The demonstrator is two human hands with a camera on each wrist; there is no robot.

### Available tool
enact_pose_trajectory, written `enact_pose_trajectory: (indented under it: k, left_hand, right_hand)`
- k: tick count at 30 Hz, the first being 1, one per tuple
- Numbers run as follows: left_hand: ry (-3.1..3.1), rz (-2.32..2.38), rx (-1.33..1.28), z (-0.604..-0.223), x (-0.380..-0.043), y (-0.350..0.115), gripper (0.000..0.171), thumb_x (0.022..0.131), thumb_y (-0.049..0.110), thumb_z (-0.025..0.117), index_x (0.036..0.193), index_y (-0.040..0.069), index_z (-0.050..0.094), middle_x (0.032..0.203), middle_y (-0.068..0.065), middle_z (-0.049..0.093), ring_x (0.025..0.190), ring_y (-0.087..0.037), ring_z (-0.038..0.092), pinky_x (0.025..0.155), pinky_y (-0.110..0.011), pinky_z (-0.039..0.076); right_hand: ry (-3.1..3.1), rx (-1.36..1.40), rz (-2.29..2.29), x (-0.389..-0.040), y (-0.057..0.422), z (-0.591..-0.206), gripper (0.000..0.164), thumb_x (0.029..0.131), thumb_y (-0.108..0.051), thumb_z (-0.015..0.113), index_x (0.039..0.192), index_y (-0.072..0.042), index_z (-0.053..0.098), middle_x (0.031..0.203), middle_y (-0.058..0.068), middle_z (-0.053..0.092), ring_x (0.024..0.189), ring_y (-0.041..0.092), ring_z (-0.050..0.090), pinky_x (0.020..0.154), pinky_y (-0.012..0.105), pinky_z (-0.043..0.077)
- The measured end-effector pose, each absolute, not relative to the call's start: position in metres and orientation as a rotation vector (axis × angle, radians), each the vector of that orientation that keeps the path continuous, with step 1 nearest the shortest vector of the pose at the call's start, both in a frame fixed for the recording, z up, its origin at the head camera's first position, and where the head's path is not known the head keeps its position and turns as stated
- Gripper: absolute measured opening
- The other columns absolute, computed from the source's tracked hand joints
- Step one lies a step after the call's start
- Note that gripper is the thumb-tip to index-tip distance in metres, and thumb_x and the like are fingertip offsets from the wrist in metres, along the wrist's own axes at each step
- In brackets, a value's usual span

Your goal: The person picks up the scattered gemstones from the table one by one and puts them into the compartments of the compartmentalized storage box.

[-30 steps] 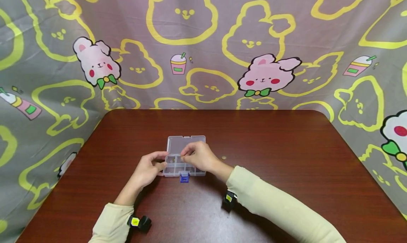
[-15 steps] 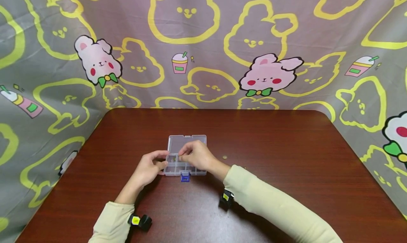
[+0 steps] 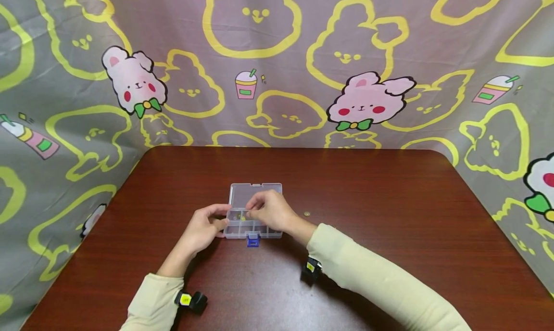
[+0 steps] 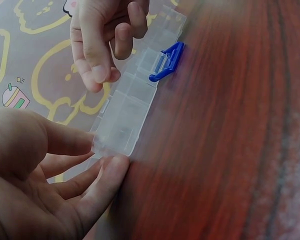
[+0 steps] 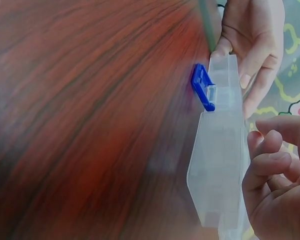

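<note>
Clear plastic compartment box sits on the tabletop, its lid opened toward the back and its blue latch facing the person. It should be light and fairly stiff, slick enough to skid if nudged, with thin walls that could crack under a hard squeeze. A short end wall looks the safest hold, and there the left hand grips it, clear of hinge and latch. The right hand is bent over the compartments, fingertips drawn together; whether they pinch anything cannot be told. Tiny yellowish pieces in the back row at left are probably near weightless, suited to fingertips; a small round disc, right of the box, is likely easiest by its edge.
</note>
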State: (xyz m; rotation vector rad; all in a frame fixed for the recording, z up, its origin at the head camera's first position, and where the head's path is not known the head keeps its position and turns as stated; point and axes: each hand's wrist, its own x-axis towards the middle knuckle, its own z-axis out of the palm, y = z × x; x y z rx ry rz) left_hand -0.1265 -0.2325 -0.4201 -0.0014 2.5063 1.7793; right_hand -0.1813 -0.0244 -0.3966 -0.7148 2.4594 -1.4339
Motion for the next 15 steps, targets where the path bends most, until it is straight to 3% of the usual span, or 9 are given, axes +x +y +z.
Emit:
enact_pose_trajectory:
  k: [7,15]
  left_hand:
    - [2.521,1.774,-0.006,-0.42,-0.127,-0.232,0.037,0.093,-0.006,0.062,0.13,-0.009,0.059,0.121,-0.029,0.061,0.084,-0.028,0.066,0.063,-0.039,0.061]
    - [2.536,1.752,-0.026,-0.42,-0.127,-0.231,0.037,0.093,-0.007,0.062,0.13,-0.008,0.06,0.121,-0.029,0.06,0.084,-0.028,0.066,0.064,-0.039,0.06]
  right_hand:
    - [2.543,-0.752,-1.406,-0.183,-0.011,-0.395,0.007,0.081,-0.003,0.078,0.086,-0.005,0.074,0.073,-0.003,0.068,0.064,0.005,0.058,0.058,0.021,0.047]
    - [2.563,-0.729,-1.379,-0.183,0.011,-0.397,0.006,0.081,-0.004,0.078,0.086,-0.005,0.074,0.073,-0.003,0.068,0.061,0.005,0.058,0.056,0.021,0.047]
